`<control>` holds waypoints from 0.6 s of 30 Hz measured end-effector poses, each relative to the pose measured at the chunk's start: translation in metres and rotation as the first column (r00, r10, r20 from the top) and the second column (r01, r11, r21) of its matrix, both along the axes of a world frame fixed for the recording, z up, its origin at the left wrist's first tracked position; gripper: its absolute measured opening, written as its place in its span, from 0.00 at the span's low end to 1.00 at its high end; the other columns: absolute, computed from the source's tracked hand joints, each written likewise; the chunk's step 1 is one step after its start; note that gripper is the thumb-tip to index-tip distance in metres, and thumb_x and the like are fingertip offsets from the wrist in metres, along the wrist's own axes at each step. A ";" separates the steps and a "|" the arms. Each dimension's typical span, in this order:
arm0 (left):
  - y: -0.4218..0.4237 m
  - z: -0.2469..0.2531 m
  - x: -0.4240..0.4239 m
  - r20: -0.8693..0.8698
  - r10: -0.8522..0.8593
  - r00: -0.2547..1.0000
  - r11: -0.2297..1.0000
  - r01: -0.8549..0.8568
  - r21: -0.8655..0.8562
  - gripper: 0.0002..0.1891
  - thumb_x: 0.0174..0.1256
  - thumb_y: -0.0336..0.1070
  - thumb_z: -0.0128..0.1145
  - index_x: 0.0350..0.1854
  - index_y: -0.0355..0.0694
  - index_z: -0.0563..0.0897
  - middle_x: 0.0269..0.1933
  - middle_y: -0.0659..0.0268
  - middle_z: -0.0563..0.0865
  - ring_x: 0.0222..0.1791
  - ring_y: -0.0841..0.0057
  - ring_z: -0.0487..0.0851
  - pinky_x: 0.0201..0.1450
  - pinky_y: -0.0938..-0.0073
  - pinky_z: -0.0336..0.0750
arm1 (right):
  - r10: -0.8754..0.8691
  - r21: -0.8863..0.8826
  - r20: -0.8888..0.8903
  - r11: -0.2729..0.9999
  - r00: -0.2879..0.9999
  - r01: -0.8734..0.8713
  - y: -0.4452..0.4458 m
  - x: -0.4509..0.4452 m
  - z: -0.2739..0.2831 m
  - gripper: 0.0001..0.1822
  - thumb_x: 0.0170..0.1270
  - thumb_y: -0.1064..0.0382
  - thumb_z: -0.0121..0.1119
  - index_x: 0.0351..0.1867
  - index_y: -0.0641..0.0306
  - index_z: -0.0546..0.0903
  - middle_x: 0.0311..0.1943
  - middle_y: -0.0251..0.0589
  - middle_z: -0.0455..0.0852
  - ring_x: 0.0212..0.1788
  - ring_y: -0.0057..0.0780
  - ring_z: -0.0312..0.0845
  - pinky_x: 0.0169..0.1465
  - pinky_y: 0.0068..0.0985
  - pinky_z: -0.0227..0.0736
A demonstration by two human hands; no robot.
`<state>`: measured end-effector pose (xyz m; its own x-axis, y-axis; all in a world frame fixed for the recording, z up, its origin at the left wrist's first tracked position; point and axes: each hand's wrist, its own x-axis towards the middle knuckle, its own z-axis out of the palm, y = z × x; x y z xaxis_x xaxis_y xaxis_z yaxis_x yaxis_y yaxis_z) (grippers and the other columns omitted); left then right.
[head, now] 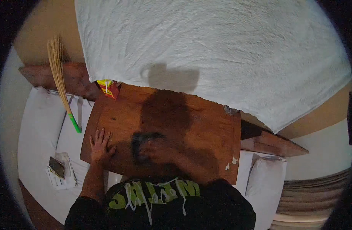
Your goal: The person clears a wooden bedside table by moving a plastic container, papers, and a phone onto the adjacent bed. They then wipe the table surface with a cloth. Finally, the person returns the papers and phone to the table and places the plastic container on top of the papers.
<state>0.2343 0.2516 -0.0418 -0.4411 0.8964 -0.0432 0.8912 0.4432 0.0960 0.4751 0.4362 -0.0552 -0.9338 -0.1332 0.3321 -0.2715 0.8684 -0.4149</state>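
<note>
My left hand [99, 146] lies flat on the left part of a brown wooden panel [210, 138], fingers spread, holding nothing. Near the middle of the panel, my right hand [154, 151] is blurred and in shadow, bent around a dark cloth-like thing [136, 148] pressed to the wood. Blur hides the fingers of that hand and the exact kind of the dark thing. Small white scraps [232, 163] lie near the panel's right edge.
White textured cloth [221, 51] spreads beyond the panel's far edge. A red and yellow packet [110, 88] sits at the far left corner. Left, a grass broom [61, 77] rests by a white-covered seat [38, 123], where a dark slab [57, 167] lies on a white tray [69, 181].
</note>
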 end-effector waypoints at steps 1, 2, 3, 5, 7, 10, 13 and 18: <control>0.001 -0.001 0.000 0.021 -0.003 1.000 1.000 0.003 0.001 0.37 0.50 0.53 0.57 0.64 0.52 0.59 0.68 0.65 0.52 0.68 0.63 0.46 0.65 0.45 0.37 | -0.315 0.105 0.388 0.949 0.866 0.298 0.019 0.010 0.050 0.14 0.50 0.60 0.54 0.41 0.52 0.78 0.40 0.46 0.78 0.44 0.42 0.73 0.48 0.37 0.67; 0.004 -0.003 -0.001 0.008 -0.014 1.000 1.000 0.014 0.005 0.36 0.50 0.54 0.56 0.64 0.52 0.59 0.68 0.65 0.52 0.68 0.63 0.46 0.65 0.45 0.37 | -0.631 -0.033 0.276 0.747 0.725 0.663 0.045 0.045 0.023 0.14 0.52 0.60 0.54 0.41 0.56 0.79 0.35 0.45 0.80 0.42 0.40 0.74 0.46 0.37 0.68; -0.003 -0.003 0.000 -0.009 0.009 1.000 1.000 -0.009 -0.001 0.36 0.51 0.54 0.55 0.64 0.52 0.59 0.68 0.65 0.52 0.68 0.63 0.45 0.65 0.45 0.36 | -0.848 -0.215 0.220 0.441 0.483 0.872 0.077 0.077 -0.017 0.13 0.54 0.60 0.54 0.41 0.60 0.79 0.30 0.44 0.81 0.40 0.38 0.75 0.44 0.37 0.69; -0.003 -0.007 0.001 -0.025 -0.001 1.000 1.000 0.001 -0.004 0.36 0.51 0.55 0.54 0.64 0.52 0.59 0.68 0.65 0.52 0.69 0.64 0.45 0.65 0.45 0.36 | -0.993 0.288 -0.046 -0.118 -0.109 0.950 0.107 0.118 -0.011 0.14 0.55 0.58 0.54 0.40 0.62 0.80 0.43 0.45 0.76 0.46 0.40 0.70 0.45 0.39 0.66; -0.004 -0.007 -0.001 -0.035 -0.009 0.999 1.000 0.009 -0.002 0.36 0.52 0.55 0.53 0.64 0.53 0.59 0.68 0.66 0.52 0.69 0.64 0.45 0.65 0.45 0.36 | -0.928 0.361 -0.100 -0.369 -0.359 0.856 0.103 0.126 0.010 0.16 0.56 0.56 0.52 0.42 0.61 0.79 0.50 0.47 0.71 0.49 0.42 0.66 0.46 0.41 0.64; -0.004 -0.016 -0.005 -0.070 -0.043 0.997 0.999 0.045 0.027 0.35 0.54 0.57 0.51 0.64 0.52 0.58 0.68 0.66 0.52 0.69 0.64 0.45 0.65 0.45 0.36 | -0.967 0.223 0.204 -0.104 -0.151 0.969 0.073 0.090 -0.007 0.21 0.54 0.49 0.52 0.46 0.59 0.77 0.51 0.48 0.70 0.51 0.44 0.65 0.48 0.47 0.62; 0.000 -0.008 -0.001 -0.039 -0.041 0.998 0.999 0.041 0.000 0.34 0.55 0.59 0.49 0.64 0.52 0.59 0.68 0.66 0.52 0.69 0.64 0.45 0.65 0.46 0.36 | -0.759 0.161 0.041 0.647 0.650 0.745 0.007 0.055 -0.009 0.25 0.50 0.45 0.54 0.49 0.53 0.75 0.51 0.44 0.71 0.53 0.41 0.65 0.54 0.48 0.59; -0.005 -0.013 -0.004 -0.072 -0.038 0.997 0.999 0.038 -0.005 0.35 0.55 0.62 0.45 0.64 0.51 0.59 0.68 0.65 0.53 0.69 0.63 0.45 0.65 0.46 0.35 | -0.704 0.344 -0.013 0.663 0.710 0.665 0.032 0.121 -0.002 0.26 0.49 0.45 0.55 0.46 0.58 0.76 0.44 0.44 0.77 0.43 0.40 0.74 0.46 0.43 0.66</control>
